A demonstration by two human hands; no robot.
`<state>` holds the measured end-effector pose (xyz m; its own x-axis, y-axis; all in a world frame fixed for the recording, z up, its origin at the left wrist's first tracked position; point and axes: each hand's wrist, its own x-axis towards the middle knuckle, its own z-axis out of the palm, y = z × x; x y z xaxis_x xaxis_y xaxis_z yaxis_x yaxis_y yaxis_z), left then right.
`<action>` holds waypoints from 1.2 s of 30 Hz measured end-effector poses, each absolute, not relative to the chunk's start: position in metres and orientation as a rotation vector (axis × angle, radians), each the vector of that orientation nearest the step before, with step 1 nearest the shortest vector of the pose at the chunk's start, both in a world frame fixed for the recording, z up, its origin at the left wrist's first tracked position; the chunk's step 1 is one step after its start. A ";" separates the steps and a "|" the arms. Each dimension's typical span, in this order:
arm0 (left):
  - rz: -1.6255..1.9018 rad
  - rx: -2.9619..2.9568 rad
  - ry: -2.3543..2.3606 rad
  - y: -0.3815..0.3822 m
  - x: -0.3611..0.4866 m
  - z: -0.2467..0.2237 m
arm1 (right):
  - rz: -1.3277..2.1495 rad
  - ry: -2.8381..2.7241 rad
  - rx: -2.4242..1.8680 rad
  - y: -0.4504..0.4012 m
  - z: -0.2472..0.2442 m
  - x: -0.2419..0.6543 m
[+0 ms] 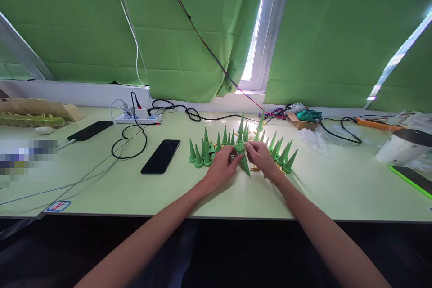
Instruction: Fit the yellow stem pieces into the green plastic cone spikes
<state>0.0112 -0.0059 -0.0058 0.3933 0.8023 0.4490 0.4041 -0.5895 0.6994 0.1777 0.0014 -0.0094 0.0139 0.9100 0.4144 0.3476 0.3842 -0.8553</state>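
My left hand is closed around a green cone, whose tip points down toward the table's front edge and whose round base faces up. At that base, the fingers of my right hand are pinched together on something small, largely hidden by the fingertips. Several more green cones stand upright on both sides and behind my hands, such as one at the left and one at the right. Small yellowish pieces lie among them on the table.
Left of the cones lie a black phone, another dark phone, a power strip and looped cables. To the right are plastic bags, a small cardboard box, a white cup and a green-edged phone.
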 end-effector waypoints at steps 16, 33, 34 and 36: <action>1.163 1.960 1.045 -0.006 0.013 -0.003 | 0.932 -1.172 -0.911 -0.003 -0.001 0.171; 1.077 1.518 0.900 0.002 0.012 -0.002 | 0.858 -1.506 -0.873 -0.008 -0.008 0.165; 1.077 1.535 0.902 0.002 0.011 -0.002 | 0.841 -1.520 -0.885 -0.007 -0.009 0.166; 1.083 1.568 0.909 0.002 0.011 -0.001 | 0.809 -1.539 -0.910 -0.005 -0.012 0.166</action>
<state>0.0112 0.0017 -0.0014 0.3208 0.9240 0.2079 0.0440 -0.2338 0.9713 0.1658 -0.0055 -0.0123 -0.0844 0.8834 0.4609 0.1214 0.4683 -0.8752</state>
